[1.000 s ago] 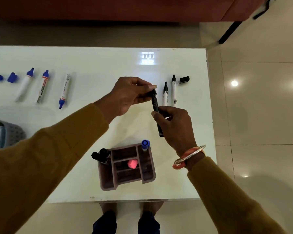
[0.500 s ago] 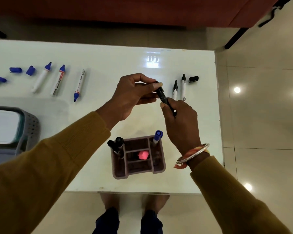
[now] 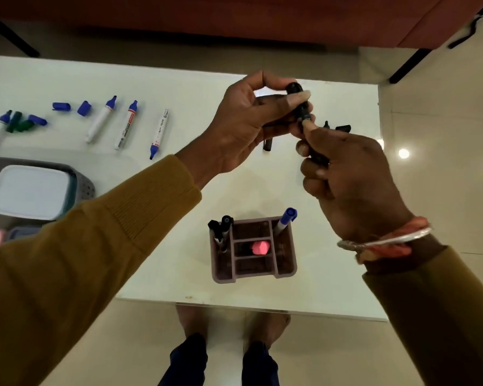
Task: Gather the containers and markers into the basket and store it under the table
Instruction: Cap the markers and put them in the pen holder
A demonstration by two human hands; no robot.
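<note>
Your left hand [image 3: 243,121] pinches the cap end of a black marker [image 3: 305,114] and your right hand [image 3: 352,185] grips its barrel, both above the right side of the white table [image 3: 179,79]. The mauve organizer [image 3: 253,275] near the front edge holds two black pens [image 3: 221,227] and a blue pen [image 3: 285,221]. Three blue-tipped markers [image 3: 127,125] lie in a row at the left. The grey basket [image 3: 85,188] at far left holds a white-lidded container [image 3: 31,190].

counter [image 3: 179,79] white, glossy | left-centre: three uncapped blue markers [image 3: 126,125] side by side, two loose blue caps [image 3: 61,106] next to them | far left: blurred clump [image 3: 20,122], probably green/blue caps | left edge: grey basket [image 3: 87,188] | front-centre: brown organiser [image 3: 251,277] | right: black cap [image 3: 343,128]
</note>
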